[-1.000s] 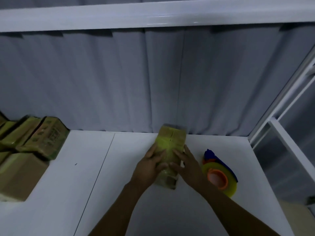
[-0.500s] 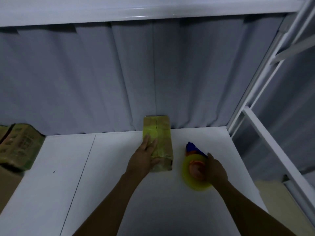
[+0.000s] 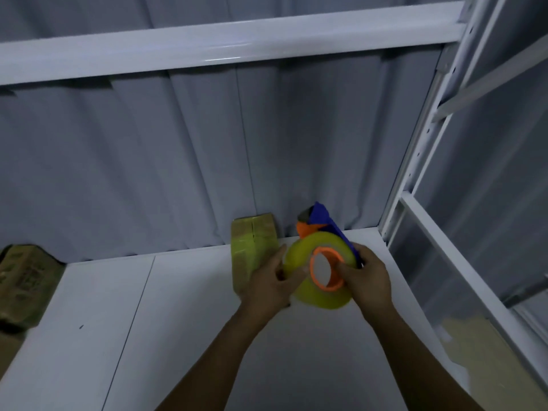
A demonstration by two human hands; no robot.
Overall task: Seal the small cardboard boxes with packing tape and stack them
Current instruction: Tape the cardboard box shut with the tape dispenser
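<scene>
- My right hand [image 3: 367, 280] grips the tape roll [image 3: 317, 274], fingers curled round its far side and thumb at the orange core. Half a second ago the roll lay flat on the table [image 3: 178, 321] and this hand was only reaching it. Now it is tilted up towards me and looks lifted clear.
- My left hand [image 3: 267, 286] has left the box and come across to the roll. Its fingers are bent narrow and pinch the yellow rim on the left side. I judge it is feeling for the loose end of the tape, though I cannot see that end.
- The blue and orange dispenser handle [image 3: 321, 216] sticks out beyond the roll.
- The box [image 3: 253, 247] now lies unheld on the table just behind my left hand, its far end by the curtain [image 3: 148, 161]. So steadying has given way to taping; the seam looks not yet sealed.
- Far left, other boxes [image 3: 26, 280] are piled.
</scene>
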